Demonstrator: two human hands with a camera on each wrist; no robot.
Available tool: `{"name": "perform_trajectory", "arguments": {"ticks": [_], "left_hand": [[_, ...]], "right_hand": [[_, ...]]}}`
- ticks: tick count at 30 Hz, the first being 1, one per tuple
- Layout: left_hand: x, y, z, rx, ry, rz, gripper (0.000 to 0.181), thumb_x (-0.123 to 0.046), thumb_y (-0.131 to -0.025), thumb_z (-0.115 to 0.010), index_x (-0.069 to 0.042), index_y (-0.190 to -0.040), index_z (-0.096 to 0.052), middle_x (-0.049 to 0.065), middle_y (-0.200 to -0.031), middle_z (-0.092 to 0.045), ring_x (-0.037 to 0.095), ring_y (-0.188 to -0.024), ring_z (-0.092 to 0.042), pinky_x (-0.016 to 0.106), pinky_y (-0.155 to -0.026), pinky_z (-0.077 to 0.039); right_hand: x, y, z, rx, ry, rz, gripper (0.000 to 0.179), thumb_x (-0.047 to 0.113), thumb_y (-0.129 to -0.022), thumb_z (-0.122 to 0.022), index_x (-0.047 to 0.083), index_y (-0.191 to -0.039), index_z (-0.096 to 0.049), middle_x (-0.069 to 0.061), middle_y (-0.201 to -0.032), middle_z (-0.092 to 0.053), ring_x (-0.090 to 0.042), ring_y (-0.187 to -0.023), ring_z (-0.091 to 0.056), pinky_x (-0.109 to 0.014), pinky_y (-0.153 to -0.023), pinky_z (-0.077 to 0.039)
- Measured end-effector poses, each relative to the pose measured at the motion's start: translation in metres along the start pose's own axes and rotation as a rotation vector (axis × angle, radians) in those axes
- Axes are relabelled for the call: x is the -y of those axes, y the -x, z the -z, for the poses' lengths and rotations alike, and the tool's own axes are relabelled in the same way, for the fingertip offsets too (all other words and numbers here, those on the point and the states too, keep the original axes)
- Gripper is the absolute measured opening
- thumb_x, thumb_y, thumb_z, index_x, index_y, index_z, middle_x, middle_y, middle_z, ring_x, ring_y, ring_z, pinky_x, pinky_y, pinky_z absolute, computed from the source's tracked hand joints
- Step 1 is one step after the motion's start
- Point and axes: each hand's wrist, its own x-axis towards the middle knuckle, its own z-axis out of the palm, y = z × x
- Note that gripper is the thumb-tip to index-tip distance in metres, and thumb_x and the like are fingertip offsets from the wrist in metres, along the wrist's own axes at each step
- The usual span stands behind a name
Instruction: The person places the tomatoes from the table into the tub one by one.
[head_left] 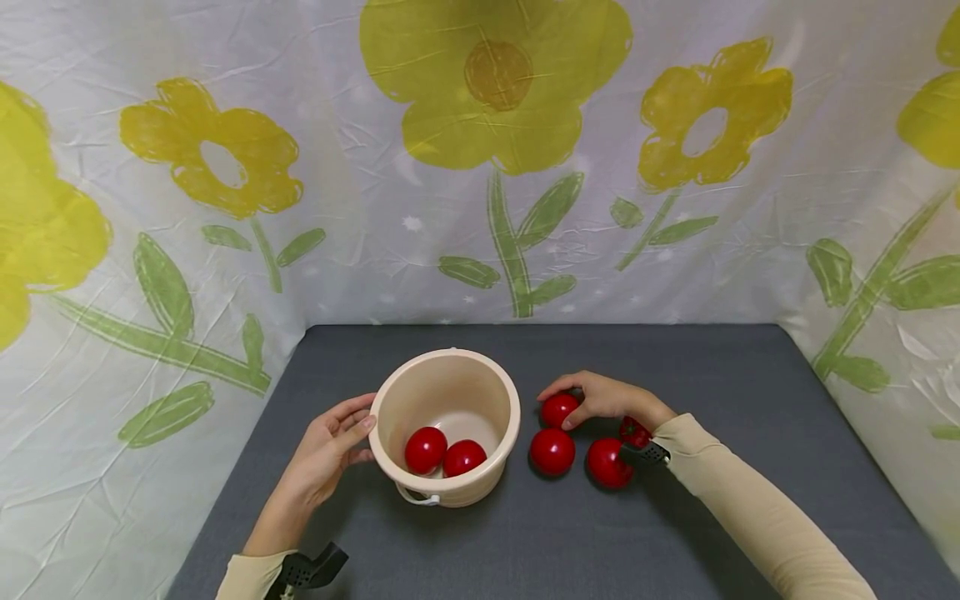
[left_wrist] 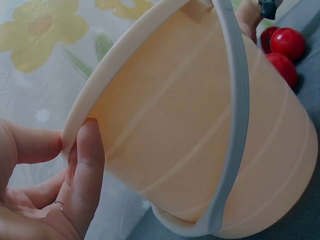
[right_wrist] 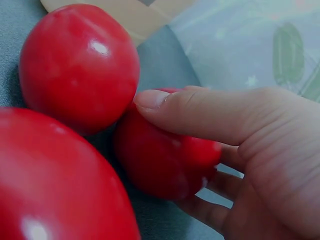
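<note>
Cream bucket (head_left: pixel 446 427) standing upright a little left of the middle of the grey tabletop (head_left: pixel 720 367), toward the near edge, with its pale handle folded down on the near side. Two red tomatoes (head_left: pixel 444 454) lying side by side on the bucket floor, touching or close to it.

Left hand (head_left: pixel 327 454) set against the bucket's left side: thumb tip pressed on the rim, remaining fingers loosely curved along the outer wall. Left wrist view confirms thumb (left_wrist: pixel 84 172) on the rim edge (left_wrist: pixel 125 55); grip light, fingers not closed tight.

Right hand (head_left: pixel 611 398) just right of the bucket, curled round the far tomato (head_left: pixel 559 409), thumb across its top and fingers under its far side, as shown in the right wrist view (right_wrist: pixel 165 150). Whether lifted off the tabletop: cannot tell.

Three more tomatoes grouped toward the near edge from that hand: one (head_left: pixel 552 452) just beside the gripped one, one (head_left: pixel 607 463) to its right, one (head_left: pixel 634 432) partly hidden under the wrist.

Flowered cloth (head_left: pixel 480 158) hung behind the far edge and down both sides.
</note>
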Motion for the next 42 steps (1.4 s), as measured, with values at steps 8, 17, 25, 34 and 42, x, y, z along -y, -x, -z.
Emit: {"name": "perform_trajectory", "arguments": {"ticks": [8, 17, 25, 34, 42], "left_hand": [[0.000, 0.000, 0.000, 0.002, 0.000, -0.001, 0.055, -0.013, -0.099, -0.060, 0.007, -0.145, -0.037, -0.013, -0.104, -0.066, 0.002, -0.090, -0.065, 0.023, -0.068, -0.059], [0.000, -0.001, 0.000, 0.003, -0.002, -0.007, 0.056, -0.013, -0.099, -0.060, 0.007, -0.145, -0.037, -0.012, -0.104, -0.065, 0.002, -0.090, -0.064, 0.023, -0.068, -0.059], [0.002, -0.001, 0.001, 0.004, -0.003, -0.002, 0.056, -0.013, -0.099, -0.060, 0.007, -0.145, -0.037, -0.012, -0.105, -0.065, 0.002, -0.091, -0.064, 0.024, -0.069, -0.059], [0.001, 0.000, 0.000, 0.004, 0.002, -0.004, 0.055, -0.012, -0.099, -0.060, 0.007, -0.145, -0.037, -0.013, -0.105, -0.066, 0.002, -0.091, -0.064, 0.024, -0.069, -0.059], [0.000, 0.000, 0.000, 0.011, 0.008, -0.010, 0.056, -0.013, -0.099, -0.060, 0.008, -0.145, -0.036, -0.012, -0.106, -0.066, 0.003, -0.092, -0.065, 0.024, -0.069, -0.059]], "right_hand": [[0.012, 0.002, 0.008, -0.026, 0.073, 0.017, 0.055, 0.020, -0.080, -0.082, 0.011, -0.131, -0.063, -0.011, -0.132, -0.064, -0.021, -0.114, -0.060, -0.027, -0.091, -0.052], [0.041, 0.000, 0.025, -0.031, 0.033, 0.056, 0.055, 0.017, -0.082, -0.081, 0.013, -0.133, -0.062, -0.011, -0.133, -0.061, -0.022, -0.109, -0.060, -0.036, -0.090, -0.056], [0.071, -0.002, 0.043, -0.050, 0.059, 0.095, 0.054, 0.017, -0.083, -0.080, 0.013, -0.133, -0.061, -0.012, -0.136, -0.059, -0.023, -0.110, -0.061, -0.031, -0.086, -0.057], [0.110, -0.010, 0.061, -0.046, 0.058, 0.114, 0.054, 0.017, -0.085, -0.078, 0.014, -0.135, -0.060, -0.011, -0.141, -0.055, -0.026, -0.116, -0.059, -0.036, -0.090, -0.057], [0.143, -0.022, 0.070, -0.038, 0.097, 0.203, 0.052, 0.013, -0.084, -0.078, 0.013, -0.133, -0.062, -0.009, -0.137, -0.059, -0.025, -0.116, -0.058, -0.043, -0.094, -0.054]]}}
